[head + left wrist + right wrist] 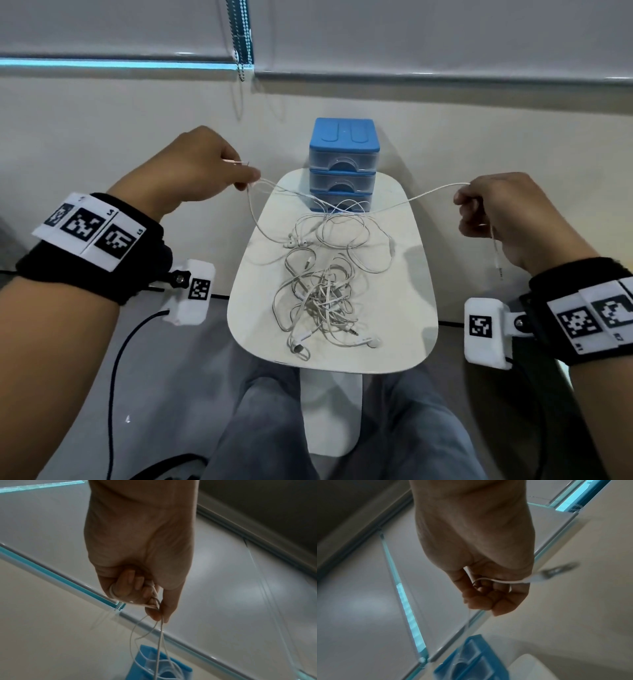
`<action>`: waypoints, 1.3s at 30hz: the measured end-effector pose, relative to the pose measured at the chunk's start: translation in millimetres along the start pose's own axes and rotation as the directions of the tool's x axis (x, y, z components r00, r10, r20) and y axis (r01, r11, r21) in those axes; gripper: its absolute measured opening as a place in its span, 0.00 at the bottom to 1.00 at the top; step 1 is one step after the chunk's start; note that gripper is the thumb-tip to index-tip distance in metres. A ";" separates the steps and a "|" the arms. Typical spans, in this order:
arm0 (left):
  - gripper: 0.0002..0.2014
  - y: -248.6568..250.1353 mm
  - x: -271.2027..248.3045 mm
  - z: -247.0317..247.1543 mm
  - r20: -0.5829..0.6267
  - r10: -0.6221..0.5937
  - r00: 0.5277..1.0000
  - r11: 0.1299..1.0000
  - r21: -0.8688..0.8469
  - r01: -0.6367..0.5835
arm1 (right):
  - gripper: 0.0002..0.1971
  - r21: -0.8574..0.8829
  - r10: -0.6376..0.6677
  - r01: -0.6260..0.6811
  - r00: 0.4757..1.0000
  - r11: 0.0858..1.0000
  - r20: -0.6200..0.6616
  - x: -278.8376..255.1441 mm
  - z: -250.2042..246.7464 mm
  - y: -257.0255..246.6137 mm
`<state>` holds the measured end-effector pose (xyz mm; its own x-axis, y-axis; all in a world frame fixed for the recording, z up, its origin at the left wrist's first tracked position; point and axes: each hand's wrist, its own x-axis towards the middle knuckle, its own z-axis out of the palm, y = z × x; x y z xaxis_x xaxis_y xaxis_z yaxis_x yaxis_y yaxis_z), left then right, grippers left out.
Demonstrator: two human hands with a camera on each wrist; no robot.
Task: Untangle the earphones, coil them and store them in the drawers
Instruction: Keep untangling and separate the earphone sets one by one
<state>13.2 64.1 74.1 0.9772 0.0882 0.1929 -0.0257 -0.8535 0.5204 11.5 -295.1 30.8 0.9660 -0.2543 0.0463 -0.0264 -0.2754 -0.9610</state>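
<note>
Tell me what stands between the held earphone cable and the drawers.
All three drawers are shut, so their fronts block the way in. The cable pulled between both hands still runs into the tangle on the table.

Surface: a small white table [404, 308] with rounded corners is seen on a white pedestal.
Far edge: a blue drawer unit [343, 164] is set upright there, three clear drawers stacked, all pushed in.
Middle to near edge: a tangle of white earphones [322, 291] is spread on the top, earbuds lying at the near side.
Lifted part: some cable strands are raised off the table toward both sides.
</note>
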 end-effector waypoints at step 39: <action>0.06 37.5 13.3 62.0 0.256 0.266 0.929 0.905 -0.399 -0.149 | 0.12 0.013 0.067 -0.092 0.803 0.996 0.592 -43.7 95.7 -3.3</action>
<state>38.4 1.4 44.6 0.9551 -0.2771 0.1047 -0.2532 -0.5804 0.7740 -6.0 -194.4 5.8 0.9264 0.3259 -0.1885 -0.1123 -0.2389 -0.9645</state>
